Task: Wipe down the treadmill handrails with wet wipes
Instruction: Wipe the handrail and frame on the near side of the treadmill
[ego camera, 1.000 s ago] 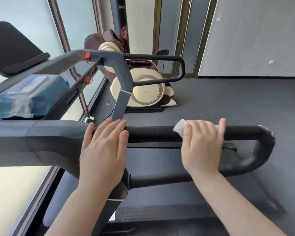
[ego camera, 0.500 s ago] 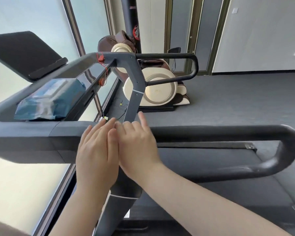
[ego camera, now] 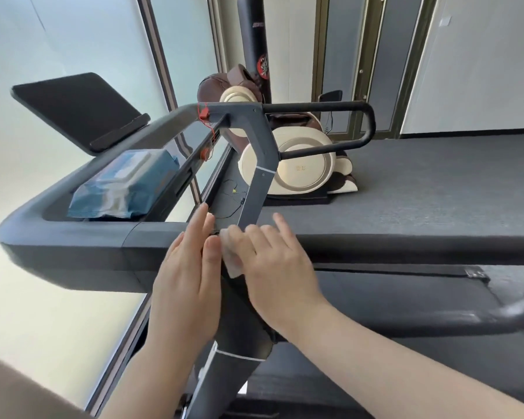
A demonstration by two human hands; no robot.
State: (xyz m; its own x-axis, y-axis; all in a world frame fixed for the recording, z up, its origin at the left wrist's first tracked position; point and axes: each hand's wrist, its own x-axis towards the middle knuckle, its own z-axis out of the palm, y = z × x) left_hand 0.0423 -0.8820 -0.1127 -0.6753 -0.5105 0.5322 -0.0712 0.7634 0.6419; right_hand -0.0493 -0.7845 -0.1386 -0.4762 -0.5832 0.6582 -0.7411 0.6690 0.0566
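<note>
The job looked only partly done, and no frame could show which stretches were already clean. The right hand [ego camera: 273, 267] pressed a crumpled white wet wipe [ego camera: 232, 255] against the near dark grey padded handrail [ego camera: 406, 246] where it meets the slanted upright post; its grip was loose, fingers spread flat over the wipe rather than curled round it. Just left of that grip, the left hand [ego camera: 188, 279] lay flat and open on the same joint, touching the wipe's edge. Beyond the grip, the far black looped handrail [ego camera: 366, 122] probably remained. Up and left of it sat the blue plastic wipe packet [ego camera: 124, 182].
</note>
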